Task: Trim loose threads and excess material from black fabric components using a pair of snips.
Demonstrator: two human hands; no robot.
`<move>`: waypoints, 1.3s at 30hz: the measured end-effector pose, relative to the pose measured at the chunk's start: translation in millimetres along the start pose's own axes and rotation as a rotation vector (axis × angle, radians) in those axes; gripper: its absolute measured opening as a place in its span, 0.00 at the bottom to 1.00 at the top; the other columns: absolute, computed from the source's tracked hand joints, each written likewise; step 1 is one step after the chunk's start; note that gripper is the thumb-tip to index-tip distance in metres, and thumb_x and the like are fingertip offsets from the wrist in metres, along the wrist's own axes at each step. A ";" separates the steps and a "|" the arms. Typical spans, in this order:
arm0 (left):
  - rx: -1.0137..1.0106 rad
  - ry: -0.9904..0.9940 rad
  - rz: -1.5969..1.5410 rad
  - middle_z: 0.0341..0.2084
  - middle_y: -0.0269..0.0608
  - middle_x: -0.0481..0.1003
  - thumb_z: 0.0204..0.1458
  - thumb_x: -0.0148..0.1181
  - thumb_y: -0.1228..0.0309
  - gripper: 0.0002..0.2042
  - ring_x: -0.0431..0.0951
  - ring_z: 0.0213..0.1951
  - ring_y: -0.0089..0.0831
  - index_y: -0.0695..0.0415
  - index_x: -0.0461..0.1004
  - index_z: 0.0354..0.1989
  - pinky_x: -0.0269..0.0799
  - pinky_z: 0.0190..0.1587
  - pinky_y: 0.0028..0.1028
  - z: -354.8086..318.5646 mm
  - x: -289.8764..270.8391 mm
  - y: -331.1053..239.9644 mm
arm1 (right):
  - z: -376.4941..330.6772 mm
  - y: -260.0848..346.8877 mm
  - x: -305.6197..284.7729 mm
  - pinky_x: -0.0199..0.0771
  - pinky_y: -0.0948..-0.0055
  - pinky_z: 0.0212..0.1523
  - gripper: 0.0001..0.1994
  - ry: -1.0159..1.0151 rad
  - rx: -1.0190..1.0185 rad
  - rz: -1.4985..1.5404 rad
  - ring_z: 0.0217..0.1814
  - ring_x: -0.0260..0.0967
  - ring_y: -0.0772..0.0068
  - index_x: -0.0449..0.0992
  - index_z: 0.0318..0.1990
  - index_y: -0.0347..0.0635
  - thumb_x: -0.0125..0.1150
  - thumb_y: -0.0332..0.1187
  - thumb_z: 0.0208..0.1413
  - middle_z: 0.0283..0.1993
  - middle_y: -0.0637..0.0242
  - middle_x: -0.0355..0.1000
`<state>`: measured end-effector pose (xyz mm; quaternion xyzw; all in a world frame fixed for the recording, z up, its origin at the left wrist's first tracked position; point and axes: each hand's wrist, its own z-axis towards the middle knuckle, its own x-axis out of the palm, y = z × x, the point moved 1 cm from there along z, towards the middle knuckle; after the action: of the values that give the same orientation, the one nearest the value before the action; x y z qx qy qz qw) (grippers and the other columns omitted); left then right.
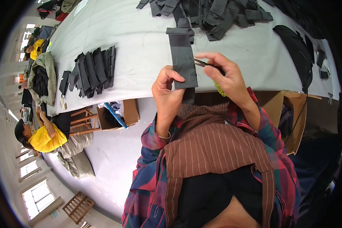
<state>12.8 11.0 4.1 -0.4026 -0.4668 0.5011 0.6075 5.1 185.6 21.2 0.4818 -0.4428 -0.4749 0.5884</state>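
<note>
My left hand (167, 91) pinches the near part of a dark grey fabric strip (183, 57) between thumb and fingers. The strip lies lengthwise away from me over the table's near edge, and its far end reaches other strips. In my right hand (228, 78) is a pair of dark thread snips (200, 62), their tip pointing left at the strip's right edge. Something yellow-green (219, 89) shows below that palm; whether it belongs to the snips I cannot tell. Loose threads show on the strip.
A loose heap of dark strips (220, 17) lies at the far side of the white-covered table (136, 45). Stacked strips (93, 72) are on the left, dark cloth pieces (294, 53) on the right. Cardboard boxes (131, 112) stand below. A person in yellow (47, 137) is at the left.
</note>
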 end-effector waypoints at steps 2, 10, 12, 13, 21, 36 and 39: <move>0.069 0.113 0.132 0.32 0.33 0.70 0.41 0.57 0.89 0.11 0.70 0.37 0.22 0.60 0.67 0.30 0.64 0.45 0.20 -0.4 -1.5 4.4 | 0.5 -8.7 0.4 0.60 0.87 0.33 0.09 0.059 0.039 0.008 0.33 0.60 0.91 0.74 0.42 0.39 0.62 0.28 0.54 0.31 0.78 0.69; -0.041 -0.151 0.124 0.30 0.33 0.71 0.45 0.58 0.85 0.11 0.70 0.35 0.19 0.61 0.65 0.36 0.66 0.40 0.17 9.0 -6.4 5.2 | -14.8 -2.4 12.0 0.68 0.82 0.33 0.05 0.166 -0.099 -0.085 0.31 0.67 0.84 0.74 0.32 0.35 0.62 0.19 0.47 0.28 0.71 0.72; -0.256 -0.069 -0.153 0.31 0.30 0.71 0.50 0.58 0.82 0.07 0.70 0.34 0.16 0.61 0.67 0.34 0.67 0.37 0.16 6.6 -14.2 17.3 | -15.1 -7.5 14.9 0.68 0.80 0.33 0.07 0.140 -0.128 -0.102 0.30 0.68 0.82 0.74 0.33 0.34 0.63 0.18 0.44 0.28 0.68 0.72; -0.283 -0.057 -0.155 0.31 0.30 0.72 0.53 0.57 0.79 0.03 0.70 0.34 0.16 0.61 0.70 0.34 0.67 0.38 0.16 4.3 -14.0 21.2 | -15.2 -8.3 16.1 0.66 0.81 0.32 0.06 0.117 -0.141 -0.095 0.29 0.67 0.82 0.74 0.32 0.35 0.63 0.18 0.45 0.27 0.69 0.71; -0.432 0.017 -0.602 0.37 0.35 0.74 0.58 0.50 0.72 0.12 0.74 0.38 0.19 0.61 0.67 0.49 0.68 0.43 0.19 0.7 -1.8 2.9 | -14.1 -10.8 16.7 0.63 0.79 0.29 0.06 0.098 -0.192 -0.175 0.27 0.66 0.80 0.75 0.31 0.36 0.63 0.18 0.44 0.25 0.69 0.70; -0.412 0.017 -0.354 0.40 0.40 0.74 0.50 0.58 0.82 0.14 0.74 0.40 0.23 0.62 0.66 0.45 0.72 0.46 0.24 -0.2 3.2 -6.2 | -0.1 2.1 -11.6 0.60 0.72 0.33 0.08 -0.123 -0.391 -0.723 0.30 0.69 0.71 0.79 0.36 0.50 0.66 0.33 0.45 0.32 0.74 0.75; -0.434 0.041 -0.387 0.39 0.40 0.74 0.49 0.58 0.83 0.13 0.75 0.39 0.22 0.62 0.67 0.44 0.72 0.45 0.24 -0.6 5.6 -7.0 | 1.5 -2.6 -10.8 0.59 0.72 0.32 0.07 -0.168 -0.400 -0.709 0.29 0.68 0.71 0.79 0.34 0.50 0.66 0.33 0.46 0.31 0.74 0.75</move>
<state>15.3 15.2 11.6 -0.4366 -0.6188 0.2563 0.6007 1.6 195.8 18.2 0.4402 -0.1947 -0.7625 0.4322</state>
